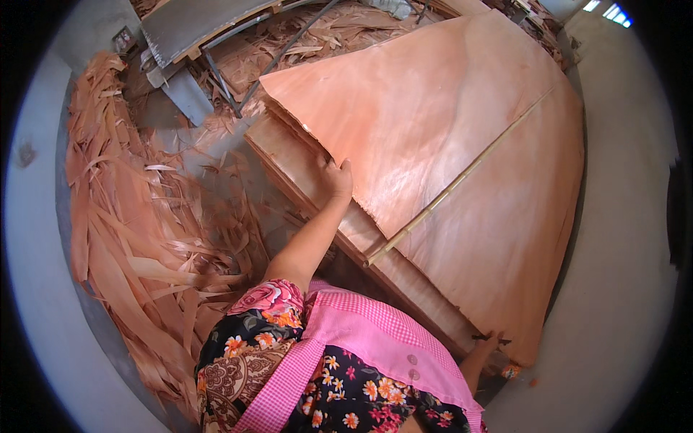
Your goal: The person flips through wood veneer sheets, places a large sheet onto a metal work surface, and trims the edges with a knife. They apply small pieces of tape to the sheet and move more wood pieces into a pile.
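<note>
A large pinkish wood veneer sheet [419, 123] tops a stack of sheets, whose lower layers [274, 151] show along the near edge. My left hand [336, 179] grips the top sheet's left edge, fingers partly hidden there. A long bamboo stick [440, 199] lies diagonally across the sheet, its near end sticking past the edge. At the sheet's near right corner, my right hand [489, 343] is closed on a small dark object [504, 340], perhaps a tool, too small to make out, touching the edge.
Long veneer scraps [123, 231] are heaped at left beside a pale wall [36, 202]. More scraps [339, 36] lie behind the stack, near a grey board [188, 25] on a metal frame. A grey wall [628, 216] runs along the right, close to the stack.
</note>
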`<action>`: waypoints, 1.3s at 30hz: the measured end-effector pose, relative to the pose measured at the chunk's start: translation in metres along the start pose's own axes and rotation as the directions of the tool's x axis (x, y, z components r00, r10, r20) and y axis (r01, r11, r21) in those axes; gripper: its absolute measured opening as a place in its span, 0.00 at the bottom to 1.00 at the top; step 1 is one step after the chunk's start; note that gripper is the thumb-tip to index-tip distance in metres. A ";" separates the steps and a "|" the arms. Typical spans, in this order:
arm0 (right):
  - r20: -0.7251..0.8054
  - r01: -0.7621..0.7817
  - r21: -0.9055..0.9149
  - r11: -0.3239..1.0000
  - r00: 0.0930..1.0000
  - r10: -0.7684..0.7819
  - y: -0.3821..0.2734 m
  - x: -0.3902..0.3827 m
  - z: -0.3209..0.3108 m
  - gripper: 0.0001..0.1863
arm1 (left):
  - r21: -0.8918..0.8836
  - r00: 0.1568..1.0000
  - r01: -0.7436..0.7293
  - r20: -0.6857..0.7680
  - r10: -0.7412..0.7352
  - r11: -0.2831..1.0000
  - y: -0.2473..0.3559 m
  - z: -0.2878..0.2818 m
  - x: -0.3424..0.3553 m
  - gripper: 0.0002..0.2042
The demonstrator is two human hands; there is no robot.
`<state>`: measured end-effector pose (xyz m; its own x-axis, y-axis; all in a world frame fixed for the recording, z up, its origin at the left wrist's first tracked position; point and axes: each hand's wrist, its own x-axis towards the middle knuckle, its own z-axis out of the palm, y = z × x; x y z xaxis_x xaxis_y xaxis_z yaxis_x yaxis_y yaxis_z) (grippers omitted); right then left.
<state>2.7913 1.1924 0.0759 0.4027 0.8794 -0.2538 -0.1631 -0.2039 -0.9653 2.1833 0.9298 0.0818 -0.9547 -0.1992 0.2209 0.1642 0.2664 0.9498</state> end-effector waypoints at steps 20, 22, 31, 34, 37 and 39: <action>-0.027 -0.101 0.187 0.977 0.994 0.108 0.049 0.043 -0.039 0.18 | -0.392 0.871 0.488 0.162 -0.463 0.780 -0.022 0.008 0.003 0.16; -0.002 -0.134 0.226 0.965 0.990 0.138 0.054 0.052 -0.028 0.18 | -0.388 0.862 0.494 0.097 -0.498 0.778 -0.027 0.005 0.006 0.18; -0.174 -0.147 -0.113 0.983 0.977 0.126 0.025 0.019 0.010 0.14 | 0.661 0.978 0.088 0.086 -0.191 0.745 0.039 -0.004 0.016 0.20; -0.230 -0.178 -0.266 0.947 0.966 0.117 0.007 -0.005 0.032 0.13 | 0.603 0.979 -0.140 0.202 0.019 0.785 0.034 -0.009 0.015 0.21; -0.221 -0.183 -0.293 0.938 0.968 0.120 -0.003 -0.010 0.036 0.14 | 0.547 0.940 -0.323 0.282 0.194 0.772 0.020 -0.001 0.019 0.18; -0.204 -0.204 -0.314 0.927 0.968 0.144 -0.004 -0.021 0.037 0.15 | 0.406 0.898 -0.295 0.427 0.106 0.865 0.017 0.003 0.025 0.16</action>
<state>2.7501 1.1909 0.0875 0.5501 0.7347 -0.3970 0.0496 -0.5033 -0.8627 2.1612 0.9325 0.1029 -0.9460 0.2518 0.2042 0.3227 0.6720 0.6665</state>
